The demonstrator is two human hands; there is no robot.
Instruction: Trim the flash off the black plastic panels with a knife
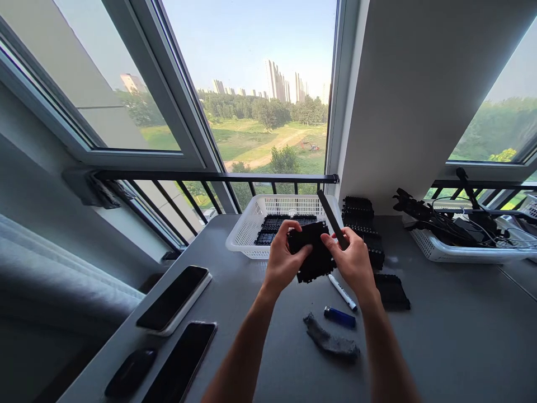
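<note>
My left hand (282, 260) grips a square black panel (314, 254) with a toothed edge, thumb on its face and fingers behind. The panel is held tilted above the table, in front of a white basket (239, 240). In my right hand (353, 258) is a long, dark flat stick (330, 217), pointing up and away to the left. The fingertips of that hand also meet the panel's right edge. Below the hands lie a white pen (344, 294), a blue lighter (339, 317) and a curved grey fuzzy strip (331, 340).
Similar black panels (272, 229) lie in the basket. More stand in a stack (357, 208) at its right, with a single panel (392, 292) nearer. Two phones (174, 299) and a black mouse (131, 372) lie left. A cable-filled white tray (453, 254) sits right.
</note>
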